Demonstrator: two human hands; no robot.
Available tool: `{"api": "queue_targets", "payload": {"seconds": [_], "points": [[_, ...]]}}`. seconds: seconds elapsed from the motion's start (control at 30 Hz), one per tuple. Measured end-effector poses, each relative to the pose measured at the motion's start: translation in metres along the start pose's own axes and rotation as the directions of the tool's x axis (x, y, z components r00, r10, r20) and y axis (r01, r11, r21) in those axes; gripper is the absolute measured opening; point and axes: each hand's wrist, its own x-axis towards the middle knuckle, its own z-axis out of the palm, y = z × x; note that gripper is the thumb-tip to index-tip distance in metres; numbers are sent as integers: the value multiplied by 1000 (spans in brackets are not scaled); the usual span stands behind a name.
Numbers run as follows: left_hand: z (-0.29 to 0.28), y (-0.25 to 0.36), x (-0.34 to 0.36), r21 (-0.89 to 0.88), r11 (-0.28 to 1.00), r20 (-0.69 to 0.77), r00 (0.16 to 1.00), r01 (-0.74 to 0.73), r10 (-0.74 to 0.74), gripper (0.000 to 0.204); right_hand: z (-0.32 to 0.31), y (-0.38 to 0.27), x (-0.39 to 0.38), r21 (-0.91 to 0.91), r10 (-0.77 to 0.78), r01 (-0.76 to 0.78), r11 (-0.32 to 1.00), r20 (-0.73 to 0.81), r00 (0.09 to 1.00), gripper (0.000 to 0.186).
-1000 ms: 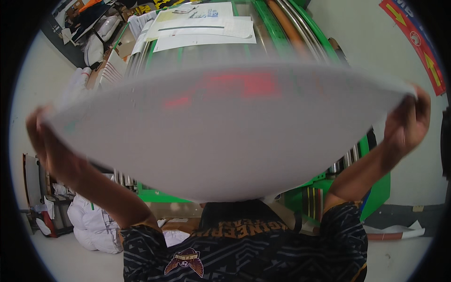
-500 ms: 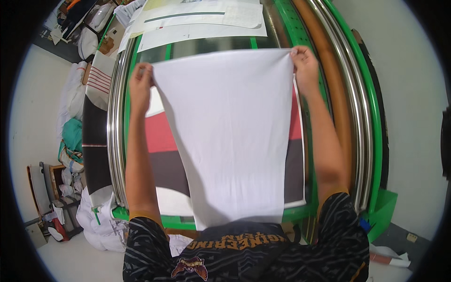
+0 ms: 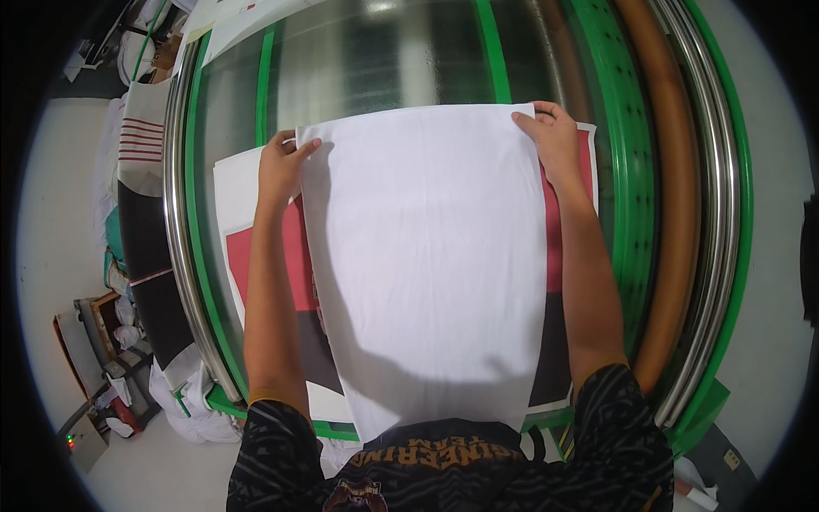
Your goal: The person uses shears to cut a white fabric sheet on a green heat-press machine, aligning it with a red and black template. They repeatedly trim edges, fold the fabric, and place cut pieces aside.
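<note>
A plain white fabric panel (image 3: 426,247) stretches between my two hands and hangs down toward my body. My left hand (image 3: 285,164) pinches its far left corner, thumb on top. At the far right corner, my right hand (image 3: 554,138) grips the edge the same way. Beneath the fabric lies a printed sheet (image 3: 264,264) with red, dark grey and white areas, showing on both sides. The fabric hides the middle of that sheet.
The sheet rests on a green-framed machine with a shiny bed (image 3: 384,64). A brown roller (image 3: 674,205) and steel bars (image 3: 725,213) run along the right. Printed dark material (image 3: 158,247) hangs at the left, above white bundled cloth (image 3: 205,418).
The fabric has come down flatter over the printed sheet, its far edge still in both hands. My view has shifted, and the papers on the far bed have mostly left the picture.
</note>
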Motion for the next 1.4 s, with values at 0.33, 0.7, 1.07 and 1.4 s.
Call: {"api": "queue_targets", "payload": {"seconds": [0.33, 0.7, 1.07, 1.4], "points": [[21, -36, 46, -155, 987, -36, 999, -37, 32, 41, -6, 30, 37, 34, -88, 90, 995, -59, 994, 12], [31, -7, 21, 383, 908, -193, 947, -169, 258, 52, 17, 15, 21, -377, -215, 92, 922, -301, 929, 24], [15, -26, 39, 288, 947, -114, 977, -140, 179, 47, 24, -3, 9, -442, -95, -63, 895, -326, 941, 57], [26, 4, 22, 484, 868, -183, 957, -110, 224, 41, 41, -15, 0, -414, -85, -104, 904, -413, 907, 54]]}}
